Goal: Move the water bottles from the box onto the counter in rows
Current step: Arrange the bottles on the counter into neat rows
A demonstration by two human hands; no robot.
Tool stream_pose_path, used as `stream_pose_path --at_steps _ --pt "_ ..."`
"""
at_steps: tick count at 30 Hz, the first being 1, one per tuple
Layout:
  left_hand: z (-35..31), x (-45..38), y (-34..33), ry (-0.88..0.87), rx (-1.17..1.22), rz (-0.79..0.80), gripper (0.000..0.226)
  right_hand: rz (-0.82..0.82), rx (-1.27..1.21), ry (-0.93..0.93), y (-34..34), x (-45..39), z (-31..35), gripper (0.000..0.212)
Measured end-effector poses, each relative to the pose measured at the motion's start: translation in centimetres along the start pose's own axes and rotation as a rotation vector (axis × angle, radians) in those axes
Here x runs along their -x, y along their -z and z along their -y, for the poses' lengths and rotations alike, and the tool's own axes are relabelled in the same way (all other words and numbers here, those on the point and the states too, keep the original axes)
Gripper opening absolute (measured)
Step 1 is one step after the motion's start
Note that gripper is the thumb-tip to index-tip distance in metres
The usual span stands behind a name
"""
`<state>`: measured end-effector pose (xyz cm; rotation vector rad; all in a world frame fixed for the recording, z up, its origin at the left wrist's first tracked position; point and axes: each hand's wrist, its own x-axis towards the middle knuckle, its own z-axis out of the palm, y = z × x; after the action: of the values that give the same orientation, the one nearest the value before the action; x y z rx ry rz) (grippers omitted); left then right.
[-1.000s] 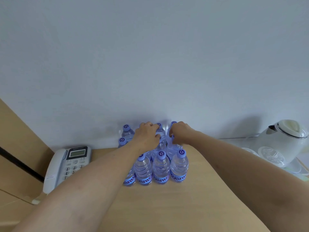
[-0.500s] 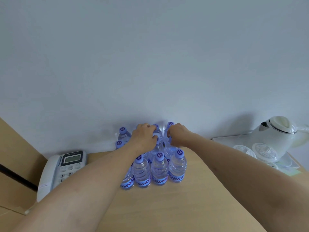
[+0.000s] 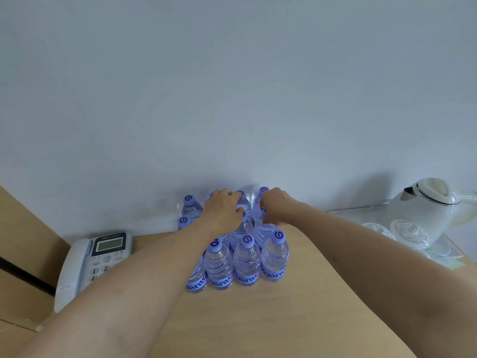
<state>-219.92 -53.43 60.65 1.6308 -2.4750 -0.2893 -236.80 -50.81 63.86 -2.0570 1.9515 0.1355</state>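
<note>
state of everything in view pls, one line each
water bottles: upright, capped, in rows on counter
left hand: fingers curled on back-row bottle tops
right hand: fingers curled on back-row bottle tops
phone: handset on cradle
kettle: lid closed

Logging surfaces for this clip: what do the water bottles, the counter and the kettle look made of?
Water bottles: clear ribbed plastic, see-through, with matte purple caps. Counter: light wood-look board, smooth matte, probably laminate. Kettle: white and glossy, ceramic or plastic; cannot tell which.
</note>
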Motion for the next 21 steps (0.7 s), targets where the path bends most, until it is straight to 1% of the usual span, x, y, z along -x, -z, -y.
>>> stream_pose_path --at_steps 1,2,3,4,5,10,18,20,21 --pt "0.0 -0.1 0.0 -0.004 0.003 0.002 0.043 0.018 0.006 -0.002 0.1 -0.2 -0.1 0.018" --pt "-0.1 -0.1 -0.1 -0.007 0.007 0.004 0.043 0.022 0.011 0.013 0.1 -0.2 -0.1 0.01" --pt "-0.2 -0.2 -0.1 -0.009 0.013 0.006 0.043 0.031 0.008 0.013 0.1 -0.3 -0.2 0.024" --pt "-0.3 -0.3 -0.1 -0.011 0.019 0.006 0.042 0.031 0.022 0.028 0.0 -0.3 -0.2 0.032" --pt "-0.4 -0.4 -0.1 -0.012 0.026 0.004 0.041 0.022 0.022 0.038 -0.1 -0.3 -0.3 0.035" --pt "-0.6 -0.7 -0.1 -0.007 0.031 0.004 0.038 0.005 0.02 0.076 -0.2 -0.6 -0.8 0.033" --pt "-0.5 -1.0 0.0 -0.003 0.032 -0.016 0.035 0.043 -0.02 0.05 0.2 -1.0 -0.8 0.045" --pt "-0.3 -1.0 0.0 -0.002 0.034 -0.025 0.036 -0.003 -0.07 0.049 0.7 -1.2 -0.9 0.042" --pt "-0.2 -1.0 0.1 0.001 0.034 -0.032 0.036 -0.05 -0.088 0.045 1.1 -1.3 -0.9 0.036"
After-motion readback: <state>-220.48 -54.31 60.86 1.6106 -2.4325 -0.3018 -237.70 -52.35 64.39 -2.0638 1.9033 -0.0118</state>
